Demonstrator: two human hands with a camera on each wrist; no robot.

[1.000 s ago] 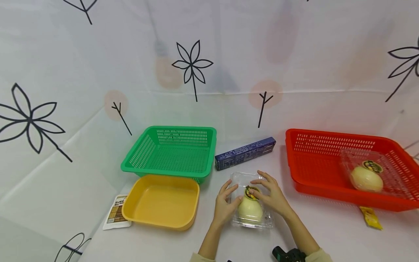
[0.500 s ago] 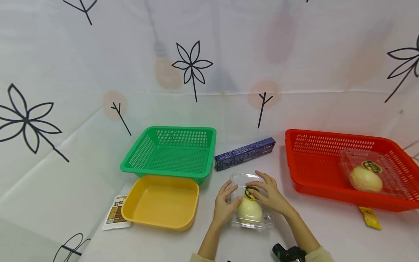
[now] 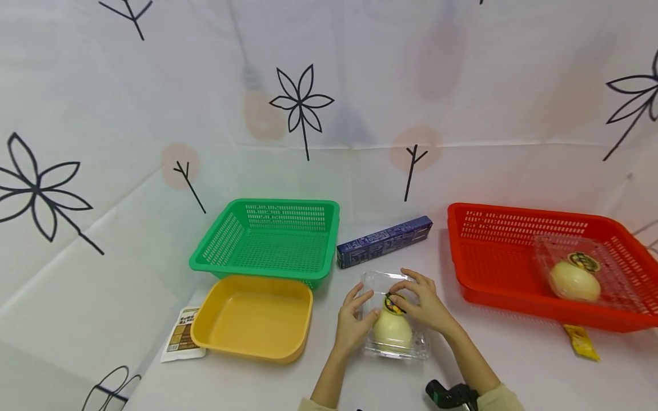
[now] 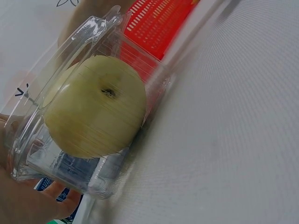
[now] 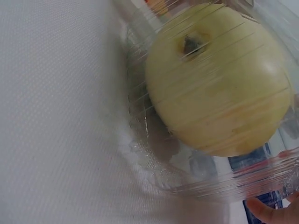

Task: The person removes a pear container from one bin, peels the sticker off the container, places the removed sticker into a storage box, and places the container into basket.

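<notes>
A clear plastic clamshell box (image 3: 380,282) lies on the table in front of me in the head view. Inside it is a round, pale yellow fruit (image 4: 98,109) with a small dark dimple, seen up close in both wrist views. On the lid above the fruit is a round black-and-yellow sticker (image 3: 394,306). My left hand (image 3: 352,322) grips the box's left side, thumb over the lid and fingers along the edge. My right hand (image 3: 424,302) has its thumb and index fingertip together at the sticker's upper edge, the other fingers reaching over the lid's right side.
A green basket (image 3: 334,240) and a yellow tub (image 3: 303,319) stand on the left, a white pouch (image 3: 184,334) beside the tub. Behind the box lies a long blue carton (image 3: 385,242). On the right, a red basket (image 3: 493,305) holds another boxed fruit (image 3: 576,281); a yellow packet (image 3: 582,342) lies before it.
My right index finger has drawn in and bent toward the thumb at the sticker. The left hand and the box have stayed in place.
</notes>
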